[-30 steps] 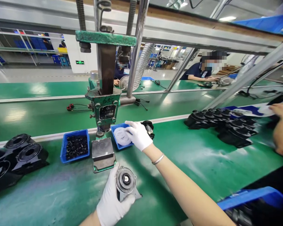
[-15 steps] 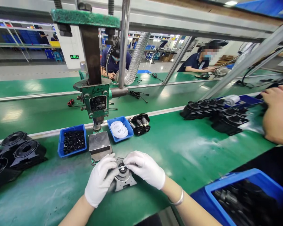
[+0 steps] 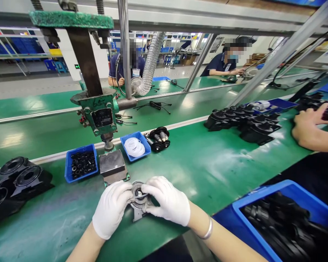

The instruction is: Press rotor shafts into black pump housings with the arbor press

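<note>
Head view: left hand (image 3: 113, 209) and right hand (image 3: 168, 202), both in white gloves, close together, fingers pressed on a grey metal part with a round hub and flat-sided base (image 3: 138, 205). Part sits between them at the near middle of the green bench (image 3: 202, 174), left fingers at hub's left edge, right fingers on its right side. Fingers hide some of it; can't tell if a loose piece is pinched too. Silver bracelet (image 3: 208, 228) on right wrist.

Just beyond part, slightly left: grey steel block (image 3: 112, 162) under a green metal press (image 3: 104, 116). Left of block, blue plastic bin (image 3: 83, 177) with small black ring-like pieces (image 3: 83, 162); far right of block, blue plastic tray (image 3: 139, 157) with thin white rings (image 3: 135, 146). Black discs with metallic shafts (image 3: 161, 138) just right of tray. Black housings (image 3: 24, 182) far left, more black moulded housings (image 3: 257, 127) right. Near right, large blue crate (image 3: 254, 233) with dark parts. Co-worker's bare hand (image 3: 307, 125) at far right.
</note>
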`<state>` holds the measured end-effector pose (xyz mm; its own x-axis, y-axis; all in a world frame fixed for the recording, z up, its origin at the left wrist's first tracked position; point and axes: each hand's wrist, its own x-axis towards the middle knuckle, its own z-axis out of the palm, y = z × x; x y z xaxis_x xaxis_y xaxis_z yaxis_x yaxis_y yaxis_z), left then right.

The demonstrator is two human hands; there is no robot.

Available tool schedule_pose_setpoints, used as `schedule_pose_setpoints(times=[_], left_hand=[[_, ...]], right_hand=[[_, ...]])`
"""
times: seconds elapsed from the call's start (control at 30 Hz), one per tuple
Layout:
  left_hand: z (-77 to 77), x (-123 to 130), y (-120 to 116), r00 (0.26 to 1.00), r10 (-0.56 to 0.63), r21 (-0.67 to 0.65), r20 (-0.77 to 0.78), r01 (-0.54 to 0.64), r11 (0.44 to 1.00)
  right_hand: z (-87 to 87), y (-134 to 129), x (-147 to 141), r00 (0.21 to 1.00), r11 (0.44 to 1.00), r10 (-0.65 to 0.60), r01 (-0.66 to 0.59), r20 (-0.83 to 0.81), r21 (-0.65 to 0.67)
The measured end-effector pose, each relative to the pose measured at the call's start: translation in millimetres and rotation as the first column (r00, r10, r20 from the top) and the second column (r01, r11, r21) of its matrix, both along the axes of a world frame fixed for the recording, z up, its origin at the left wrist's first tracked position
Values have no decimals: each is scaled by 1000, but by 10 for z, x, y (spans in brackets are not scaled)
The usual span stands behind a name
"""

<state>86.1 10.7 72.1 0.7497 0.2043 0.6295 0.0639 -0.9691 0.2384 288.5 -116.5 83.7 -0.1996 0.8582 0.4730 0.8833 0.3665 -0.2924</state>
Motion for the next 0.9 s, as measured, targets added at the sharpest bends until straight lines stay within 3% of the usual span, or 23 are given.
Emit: schedule_pose_setpoints(times=[0.13,0.37,0.5,0.7,0.8,0.9], left_hand=[[45,-5,-12,1000,-9,-27,-30,9,1000],[-27,-33,33,995,-16,-91,-96,7,996],[18,-77,28,978,-55,-220,-199,10,975],[169,-119,59,900,-261,-383,-350,118,916],[185,-192,80,877,-311,-420,-365,143,896],[153,-291,66,925,-265,-540,-274,81,838]], right_hand=[[42,-19,-2,997,998,-13,8,-73,-59],[46,-76,33,998,995,0,-6,-59,-103],[-32,-121,-3,999,997,-12,8,-49,-74],[-83,-200,-93,996,1000,-18,17,89,11],[-67,-218,-113,991,997,-27,17,129,78],[-128,-248,-162,990,977,-123,108,71,182]])
